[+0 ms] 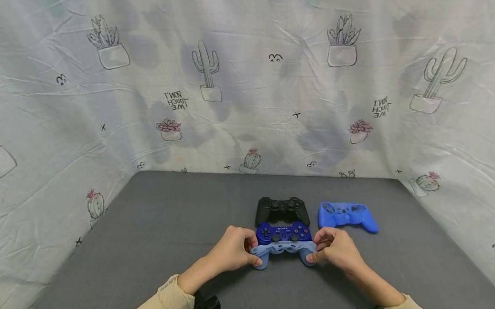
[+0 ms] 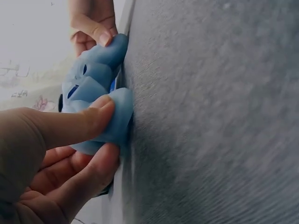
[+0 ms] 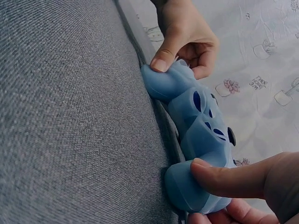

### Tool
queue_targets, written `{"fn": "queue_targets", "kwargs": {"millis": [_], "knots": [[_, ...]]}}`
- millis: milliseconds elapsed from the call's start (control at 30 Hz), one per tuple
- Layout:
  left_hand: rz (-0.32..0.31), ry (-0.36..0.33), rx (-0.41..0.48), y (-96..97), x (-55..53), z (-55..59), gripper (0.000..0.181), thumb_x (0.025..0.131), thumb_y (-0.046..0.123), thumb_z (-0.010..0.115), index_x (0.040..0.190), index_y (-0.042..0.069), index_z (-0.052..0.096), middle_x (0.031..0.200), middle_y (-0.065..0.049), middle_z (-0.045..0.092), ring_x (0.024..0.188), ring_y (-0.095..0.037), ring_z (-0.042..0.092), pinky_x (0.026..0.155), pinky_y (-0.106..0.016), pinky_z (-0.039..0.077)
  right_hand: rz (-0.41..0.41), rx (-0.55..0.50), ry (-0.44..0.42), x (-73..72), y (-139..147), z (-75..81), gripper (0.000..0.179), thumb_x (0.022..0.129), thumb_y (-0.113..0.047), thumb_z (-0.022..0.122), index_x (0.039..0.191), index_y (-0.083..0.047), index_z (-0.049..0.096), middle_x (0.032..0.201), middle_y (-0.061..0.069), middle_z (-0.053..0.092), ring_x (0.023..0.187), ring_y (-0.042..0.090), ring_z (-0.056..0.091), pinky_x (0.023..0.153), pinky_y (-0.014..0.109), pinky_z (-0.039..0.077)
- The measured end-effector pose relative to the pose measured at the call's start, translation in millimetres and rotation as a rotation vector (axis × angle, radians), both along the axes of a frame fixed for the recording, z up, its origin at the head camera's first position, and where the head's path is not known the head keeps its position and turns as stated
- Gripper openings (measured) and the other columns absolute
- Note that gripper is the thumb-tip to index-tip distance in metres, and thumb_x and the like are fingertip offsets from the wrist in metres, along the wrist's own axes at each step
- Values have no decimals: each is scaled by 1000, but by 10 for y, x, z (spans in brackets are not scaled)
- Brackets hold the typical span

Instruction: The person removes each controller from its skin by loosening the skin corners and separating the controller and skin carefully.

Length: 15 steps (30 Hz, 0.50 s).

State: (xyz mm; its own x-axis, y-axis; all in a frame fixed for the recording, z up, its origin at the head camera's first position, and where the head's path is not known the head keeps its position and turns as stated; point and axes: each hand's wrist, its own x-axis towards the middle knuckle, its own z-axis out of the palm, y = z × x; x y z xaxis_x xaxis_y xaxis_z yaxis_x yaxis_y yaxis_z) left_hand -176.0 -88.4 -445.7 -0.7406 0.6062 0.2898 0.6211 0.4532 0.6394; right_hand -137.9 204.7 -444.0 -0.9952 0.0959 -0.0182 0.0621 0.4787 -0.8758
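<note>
A dark blue game controller (image 1: 283, 232) lies on the grey table, with a light blue silicone cover (image 1: 283, 247) over its near part and grips. Its upper face with the buttons shows bare in the head view. My left hand (image 1: 235, 248) pinches the cover's left grip between thumb and fingers. On the other side my right hand (image 1: 338, 251) pinches the right grip the same way. From the right wrist view, the light blue cover (image 3: 196, 116) wraps both grips, and dark blue shows through its slots. Some fingers are hidden beneath the grips.
Just behind the blue controller lies a black game controller (image 1: 280, 209). A brighter blue silicone cover (image 1: 347, 216) rests to the right of it. Cloth curtains (image 1: 246, 78) printed with cacti surround the grey table (image 1: 182, 211) at the back and sides.
</note>
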Motion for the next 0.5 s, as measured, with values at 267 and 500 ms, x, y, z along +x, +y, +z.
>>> {"fn": "queue_targets", "kwargs": {"millis": [267,500], "knots": [[41,-13,-62,2,8,-16,42,65,22,95,80,14,56,74,3,53,63,-6,48,55,-23,43,12,-42,-27,17,-43,-6,48,56,-1,94,93,-1,63,87,7,65,81,22,61,68,35,49],[36,-3,-66,7,24,-5,54,60,29,97,83,14,51,79,1,50,65,-6,48,55,-22,43,25,-13,-16,20,-86,1,59,51,0,96,97,-2,59,89,7,63,81,22,60,66,35,49]]}}
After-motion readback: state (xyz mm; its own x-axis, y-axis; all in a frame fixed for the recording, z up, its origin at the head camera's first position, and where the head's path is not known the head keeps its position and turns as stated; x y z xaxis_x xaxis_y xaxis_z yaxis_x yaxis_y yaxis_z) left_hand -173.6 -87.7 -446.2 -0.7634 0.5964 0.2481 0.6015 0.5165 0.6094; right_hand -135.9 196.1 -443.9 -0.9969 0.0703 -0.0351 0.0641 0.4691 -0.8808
